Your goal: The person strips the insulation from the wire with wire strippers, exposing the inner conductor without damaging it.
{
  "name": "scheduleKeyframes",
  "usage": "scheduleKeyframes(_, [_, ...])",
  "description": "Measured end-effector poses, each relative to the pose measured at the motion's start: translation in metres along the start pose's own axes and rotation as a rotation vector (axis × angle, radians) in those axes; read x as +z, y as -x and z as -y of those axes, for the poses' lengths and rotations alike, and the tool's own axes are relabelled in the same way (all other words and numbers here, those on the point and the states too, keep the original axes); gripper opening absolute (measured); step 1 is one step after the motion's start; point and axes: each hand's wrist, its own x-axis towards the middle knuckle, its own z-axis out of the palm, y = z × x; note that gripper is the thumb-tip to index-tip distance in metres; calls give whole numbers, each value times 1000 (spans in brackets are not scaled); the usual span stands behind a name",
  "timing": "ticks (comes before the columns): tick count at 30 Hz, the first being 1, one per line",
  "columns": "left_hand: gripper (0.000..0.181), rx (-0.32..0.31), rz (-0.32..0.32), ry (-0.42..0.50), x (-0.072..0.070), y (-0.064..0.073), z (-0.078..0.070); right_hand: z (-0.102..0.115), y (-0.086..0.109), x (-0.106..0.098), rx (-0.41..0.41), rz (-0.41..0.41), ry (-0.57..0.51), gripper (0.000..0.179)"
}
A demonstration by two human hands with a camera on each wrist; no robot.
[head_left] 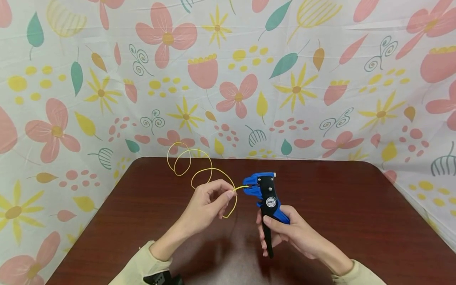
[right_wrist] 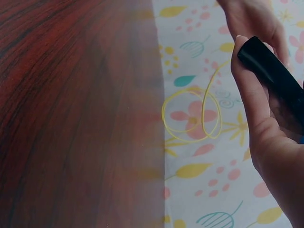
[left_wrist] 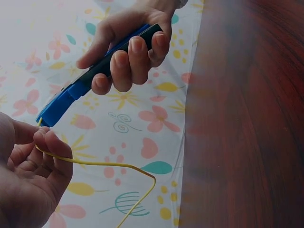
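We see the left hand (head_left: 210,202) pinching a yellow wire (head_left: 212,169) between thumb and forefinger, close to its end, while the right hand (head_left: 293,233) wraps its fingers around the handles of a wire stripper (head_left: 268,194). The short free end runs from the left pinch into the tool's mouth, above the right grip; the rest loops beyond the left hand. (Whether the jaws bite on the wire we cannot tell.)

We judge that the end could slip out of the mouth if the left pinch drifts, since little wire lies inside. A squeeze with the wire off-centre might nick or cut it, and a tug from the loose loops could twist it between the fingertips.

We count two hands, one wire, one wire stripper, two pale sleeves (head_left: 142,263), one table (head_left: 356,209) beneath both grips and one flowered cloth (head_left: 228,43) beyond them.
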Motion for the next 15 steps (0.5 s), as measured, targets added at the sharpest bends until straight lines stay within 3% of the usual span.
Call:
scheduleKeyframes(8, [10, 2, -1, 3, 0, -1, 0, -1, -1, 1, -1, -28, 28, 23])
scheduleKeyframes(15, [10, -2, -4, 2, 0, -2, 2, -3, -4, 1, -57, 8, 41, 23])
